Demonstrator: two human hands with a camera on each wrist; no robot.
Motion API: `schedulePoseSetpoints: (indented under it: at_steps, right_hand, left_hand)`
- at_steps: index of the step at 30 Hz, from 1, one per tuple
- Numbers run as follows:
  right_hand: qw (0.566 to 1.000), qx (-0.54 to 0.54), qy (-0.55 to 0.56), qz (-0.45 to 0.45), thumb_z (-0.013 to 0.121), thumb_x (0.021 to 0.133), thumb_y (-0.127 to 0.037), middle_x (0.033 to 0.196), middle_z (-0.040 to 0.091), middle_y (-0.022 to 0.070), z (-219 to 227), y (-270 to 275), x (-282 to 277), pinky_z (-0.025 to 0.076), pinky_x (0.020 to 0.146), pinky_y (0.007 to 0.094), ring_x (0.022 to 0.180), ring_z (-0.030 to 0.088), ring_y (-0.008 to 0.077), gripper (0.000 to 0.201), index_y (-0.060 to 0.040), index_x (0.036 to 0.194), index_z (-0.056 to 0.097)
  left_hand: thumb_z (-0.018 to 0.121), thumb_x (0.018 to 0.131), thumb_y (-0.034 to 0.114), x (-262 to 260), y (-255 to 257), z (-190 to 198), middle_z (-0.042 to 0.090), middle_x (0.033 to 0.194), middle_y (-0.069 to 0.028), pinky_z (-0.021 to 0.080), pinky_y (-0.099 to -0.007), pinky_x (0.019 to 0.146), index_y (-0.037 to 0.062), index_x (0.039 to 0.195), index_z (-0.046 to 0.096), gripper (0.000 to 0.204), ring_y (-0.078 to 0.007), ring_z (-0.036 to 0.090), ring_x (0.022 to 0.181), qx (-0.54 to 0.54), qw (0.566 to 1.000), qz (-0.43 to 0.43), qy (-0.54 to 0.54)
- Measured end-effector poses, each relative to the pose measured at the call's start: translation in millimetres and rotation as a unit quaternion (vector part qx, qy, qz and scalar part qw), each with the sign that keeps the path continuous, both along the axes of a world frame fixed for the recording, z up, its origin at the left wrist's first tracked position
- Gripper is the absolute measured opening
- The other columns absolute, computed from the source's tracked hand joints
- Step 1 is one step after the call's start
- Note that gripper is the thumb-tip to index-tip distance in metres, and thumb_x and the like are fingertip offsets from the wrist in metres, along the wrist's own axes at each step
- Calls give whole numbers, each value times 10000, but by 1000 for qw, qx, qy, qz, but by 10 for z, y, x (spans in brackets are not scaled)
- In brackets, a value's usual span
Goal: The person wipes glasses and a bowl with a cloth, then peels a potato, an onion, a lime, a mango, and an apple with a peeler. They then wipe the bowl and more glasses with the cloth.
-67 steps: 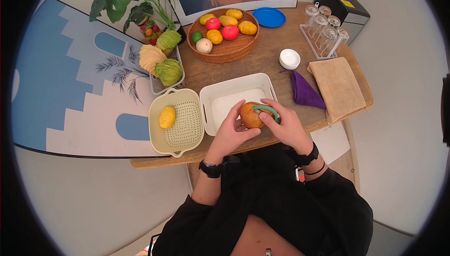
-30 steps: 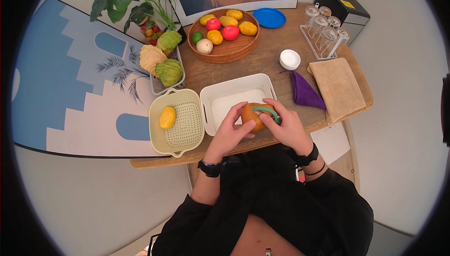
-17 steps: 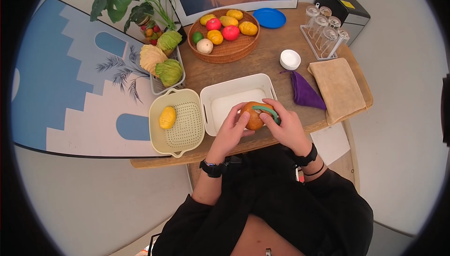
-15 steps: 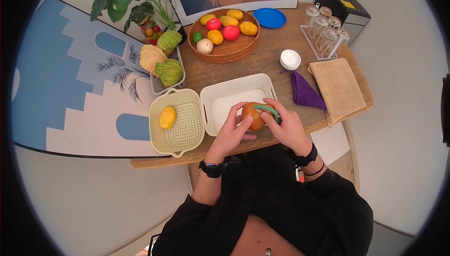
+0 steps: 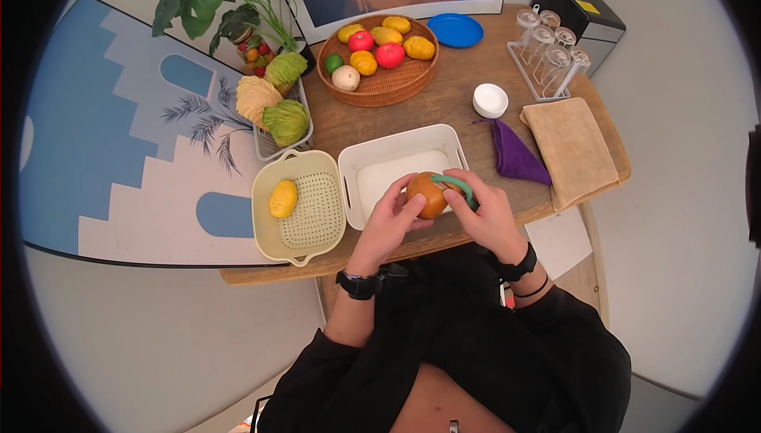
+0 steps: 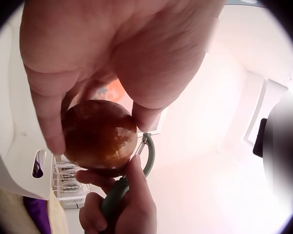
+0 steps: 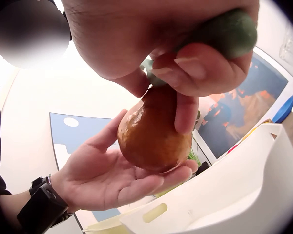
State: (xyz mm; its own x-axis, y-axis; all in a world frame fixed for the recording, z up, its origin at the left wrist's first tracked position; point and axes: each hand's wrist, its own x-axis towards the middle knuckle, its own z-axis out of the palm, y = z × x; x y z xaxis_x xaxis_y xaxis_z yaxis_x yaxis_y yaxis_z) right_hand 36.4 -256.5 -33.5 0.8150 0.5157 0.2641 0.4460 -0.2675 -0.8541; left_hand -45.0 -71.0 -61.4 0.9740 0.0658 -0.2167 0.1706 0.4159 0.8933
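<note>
Over the near edge of the white basin [image 5: 365, 210], my left hand [image 5: 388, 220] holds a glossy brown, pear-shaped fruit [image 5: 426, 194] between thumb and fingers. Its round end rests against the left palm and fingers in the right wrist view. My right hand [image 5: 489, 215] grips a green peeler [image 5: 466, 186], thumb on the near side. In the left wrist view the peeler's metal blade [image 6: 142, 145] lies close beside the fruit's lower right side. A right finger [image 7: 186, 114] touches the fruit in the right wrist view. The peeler's handle is partly hidden by the fingers.
Left of the basin stands a yellow colander [image 5: 319, 165] with a yellow potato-like piece [image 5: 283, 198]. Behind are a wicker basket [image 5: 380, 96] of produce and a crate [image 5: 268, 150] of cabbages. To the right lie a purple cloth [image 5: 519, 155], a tan cloth [image 5: 571, 147] and white bowls [image 5: 491, 101].
The brown fruit has turned slightly in my left hand, and the left thumb has shifted across it. The peeler has moved a little to the right with my right hand.
</note>
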Motion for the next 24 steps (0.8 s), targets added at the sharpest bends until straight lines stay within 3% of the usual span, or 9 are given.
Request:
schedulePoseSetpoints:
  at_steps: [2,5,7,8,10,17,24]
  right_hand:
    - [1000,-3,3,6,664,963,-237,928,708,223,4,-3,6,541,695,395,808,702,384,311,-74,1228,640]
    - [1000,-12,9,-7,667,960,-232,944,711,224,13,0,1,546,707,394,828,705,386,316,-76,1234,643]
    - [1000,5,-2,-13,669,956,-225,955,713,225,-11,10,4,551,720,394,843,707,392,339,-82,1262,637]
    - [1000,5,-2,-12,669,956,-225,955,713,225,-36,13,6,551,720,394,843,707,392,339,-82,1262,637]
    - [999,17,-36,-7,671,952,-184,940,730,168,-87,16,17,525,679,326,716,695,264,372,-99,1311,626]
    - [999,-30,1,31,663,955,-196,972,727,194,-11,-30,18,527,694,328,741,708,278,429,-110,1369,595]
    - [997,-32,75,16,639,978,-203,958,736,160,-11,-29,24,518,681,317,680,658,206,395,-108,1360,600]
  left_hand:
    - [608,1023,188,-29,-26,109,475,1407,-176,582,-362,909,98,1509,286,589,-254,596,1207,-4,1000,-23,22]
    - [578,1033,157,-59,-63,113,531,1361,-167,550,-371,944,94,1511,289,562,-228,601,1202,75,996,-14,-55]
    - [652,993,146,-35,-65,36,523,1354,-165,553,-350,933,110,1507,290,629,-243,577,1237,123,985,14,-120]
    - [652,993,146,-30,-71,48,523,1354,-165,553,-350,933,110,1507,290,629,-243,577,1237,123,985,14,-120]
    - [673,980,156,-16,-80,83,532,1359,-151,538,-340,954,84,1498,311,635,-226,571,1235,28,998,36,-51]
    - [716,949,159,20,-9,-71,552,1361,-138,485,-349,1031,18,1456,393,617,-216,546,1262,105,991,39,-75]
    - [771,901,168,-28,-6,86,492,1420,-109,484,-371,1059,36,1440,397,669,-224,524,1295,125,986,14,-114]
